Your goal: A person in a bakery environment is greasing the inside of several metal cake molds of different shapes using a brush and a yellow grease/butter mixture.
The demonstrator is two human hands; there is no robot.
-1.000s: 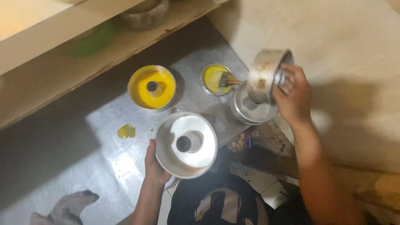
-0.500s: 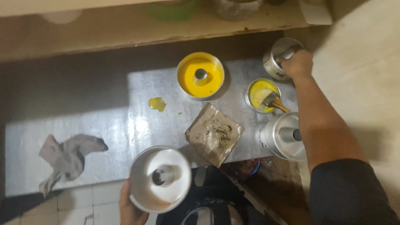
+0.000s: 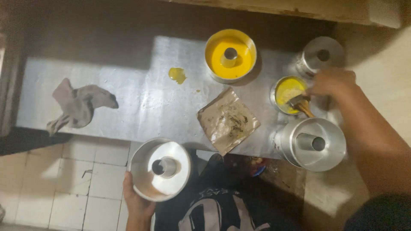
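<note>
Aluminium is the material of nearly everything in view: a sheet-metal table [image 3: 141,102] is being looked down upon, with several ring-shaped cake tins standing on it. An empty tube tin [image 3: 159,169] is being held by the left hand [image 3: 136,201], out past the table's near edge and above the white tiled floor [image 3: 72,179]; the fingers are being wrapped under its lower rim, so the hand is closed on it. The right hand [image 3: 333,82] is being stretched across to the far right of the table, where it is being kept just beside a small bowl of yellow paste [image 3: 289,94]. A brush [image 3: 301,104] is lying in that bowl, with its wooden handle pointing towards the near right. The right hand is blurred, and whether its fingers are closed on the brush cannot be told. Just beyond that hand, a small empty tin [image 3: 322,55] is standing upright. Near the right forearm, a larger empty tin [image 3: 314,143] is resting at the table's near edge. A tin filled with yellow batter [image 3: 230,54] is sitting farther back, with a yellow spill [image 3: 177,75] beside it on the left. A stained square of brown paper [image 3: 227,119] is lying in the middle, and a crumpled grey rag [image 3: 79,105] is lying well apart on the left.
</note>
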